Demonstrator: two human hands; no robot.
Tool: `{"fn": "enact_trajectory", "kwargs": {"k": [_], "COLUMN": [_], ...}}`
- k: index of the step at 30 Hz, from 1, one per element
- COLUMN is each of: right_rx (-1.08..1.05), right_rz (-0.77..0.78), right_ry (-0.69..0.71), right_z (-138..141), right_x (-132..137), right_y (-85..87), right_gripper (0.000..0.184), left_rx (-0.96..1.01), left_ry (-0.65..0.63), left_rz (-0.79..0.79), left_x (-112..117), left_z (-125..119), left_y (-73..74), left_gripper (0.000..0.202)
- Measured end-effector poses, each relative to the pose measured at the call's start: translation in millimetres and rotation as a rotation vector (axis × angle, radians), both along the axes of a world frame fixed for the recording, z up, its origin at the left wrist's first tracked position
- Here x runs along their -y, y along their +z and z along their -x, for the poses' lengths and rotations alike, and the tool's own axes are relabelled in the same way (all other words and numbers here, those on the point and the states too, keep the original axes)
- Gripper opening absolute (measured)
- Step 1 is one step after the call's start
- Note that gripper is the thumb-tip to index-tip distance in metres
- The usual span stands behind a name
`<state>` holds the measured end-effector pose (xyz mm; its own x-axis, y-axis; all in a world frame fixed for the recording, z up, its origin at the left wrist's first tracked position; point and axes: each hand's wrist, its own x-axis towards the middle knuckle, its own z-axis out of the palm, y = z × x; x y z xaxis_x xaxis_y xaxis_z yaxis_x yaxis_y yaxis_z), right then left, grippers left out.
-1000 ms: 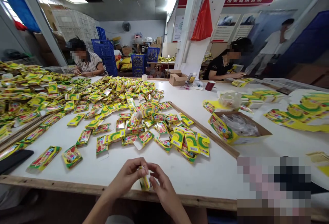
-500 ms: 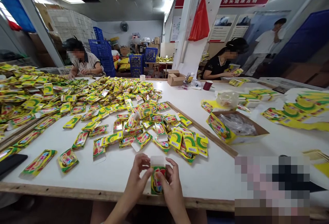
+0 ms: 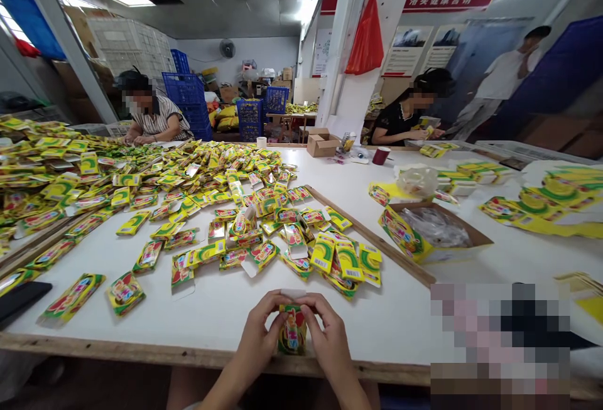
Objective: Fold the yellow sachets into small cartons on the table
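Note:
Just above the table's front edge, a small yellow, green and red printed carton (image 3: 293,333) stands upright between my hands, its white flap at the top. My left hand (image 3: 264,322) grips it from the left, thumb on the front face and fingers bent over the top by the flap. From the other side my right hand (image 3: 324,325) pinches it the same way, its thumb near the upper right corner. The fingertips behind the flap are partly hidden. Beyond my hands lies a loose heap of similar cartons (image 3: 264,209), some with white flaps raised.
A larger carton pile (image 3: 61,171) spreads across the left. A wooden strip (image 3: 372,234) crosses the table, and right of it sits an open box (image 3: 433,234) of clear plastic bags. A dark flat object (image 3: 23,303) lies front left. Two people work across the table; another stands behind, right.
Both hands have moved in over the carton's top, fingers now bending at the white flap, which stood upright before. My right thumb has slid off the middle of the front face.

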<state>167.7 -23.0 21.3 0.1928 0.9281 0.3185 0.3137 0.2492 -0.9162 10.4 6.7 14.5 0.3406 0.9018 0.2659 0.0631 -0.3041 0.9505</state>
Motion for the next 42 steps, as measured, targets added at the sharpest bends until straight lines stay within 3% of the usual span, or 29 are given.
{"fn": "enact_trajectory", "kwargs": {"k": [3, 9, 20, 29, 35, 39, 42], "right_rx": [-0.048, 0.061, 0.120, -0.009, -0.072, 0.009, 0.175], "right_rz": [0.000, -0.052, 0.014, 0.012, 0.005, -0.055, -0.022], "right_ry": [-0.049, 0.049, -0.061, 0.018, 0.007, -0.169, -0.334], "right_z": [1.9, 3.1, 4.8, 1.4, 1.4, -23.2, -74.4], "right_x": [0.4, 7.7, -0.1, 7.4, 10.1, 28.0, 63.4], "right_y": [-4.7, 2.8, 11.4, 0.6, -9.7, -1.2, 12.0], "right_gripper": [0.025, 0.015, 0.018, 0.020, 0.019, 0.020, 0.022], "left_rx": [0.077, 0.003, -0.008, 0.035, 0.037, 0.013, -0.200], "left_ry": [0.027, 0.025, 0.162, 0.042, 0.013, 0.057, 0.304], "left_rz": [0.047, -0.005, 0.112, 0.097, 0.123, 0.097, -0.030], "left_x": [1.5, 3.3, 0.6, 1.5, 9.8, 3.6, -19.3], "left_z": [-1.6, 1.4, -13.3, -1.6, -1.9, -1.4, 10.3], "left_y": [-4.0, 3.0, 17.7, -1.2, -1.4, 1.3, -0.7], "left_gripper": [0.026, 0.012, 0.016, 0.017, 0.023, 0.031, 0.026]}}
